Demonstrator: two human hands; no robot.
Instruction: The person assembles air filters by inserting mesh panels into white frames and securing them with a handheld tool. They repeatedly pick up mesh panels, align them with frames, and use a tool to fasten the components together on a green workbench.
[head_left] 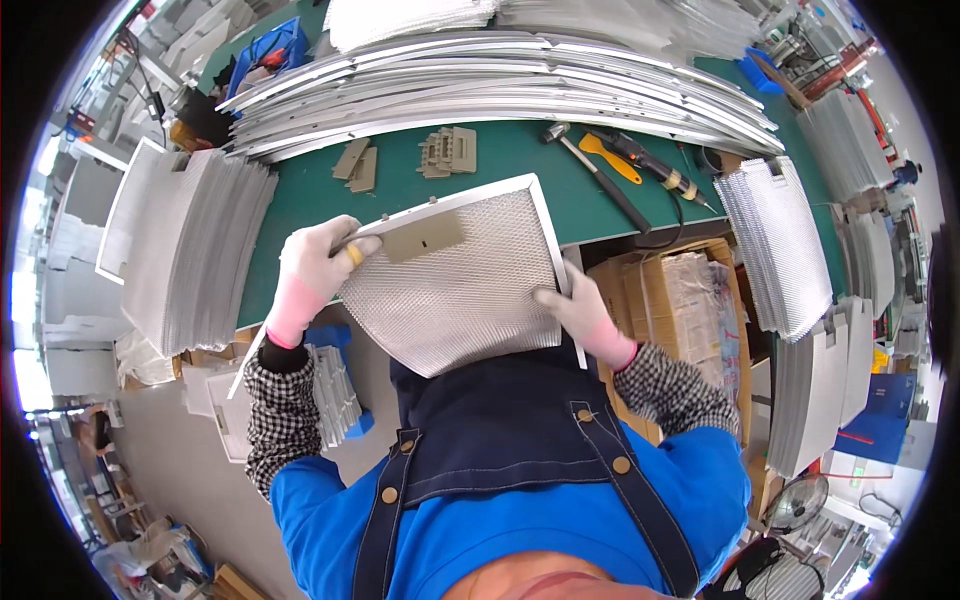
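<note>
A silver metal mesh sheet (455,300) is held tilted in front of my apron, over the table's near edge. White metal framing (546,215) runs along its top and right sides; the lower edge is bare. A beige latch plate (425,238) sits against the mesh by the top edge. My left hand (315,265), gloved, is closed on the upper left corner, thumb in front. A thin white strip (240,368) sticks out below my left wrist; its join is hidden. My right hand (588,318), also gloved, pinches the right edge, where mesh and framing meet.
Beige plastic pieces (447,152), a hammer (597,178) and a power screwdriver (655,168) lie on the green table (290,225). Long white frame strips (500,90) are piled behind. Mesh stacks (200,250) flank both sides. An open carton (660,310) stands below right.
</note>
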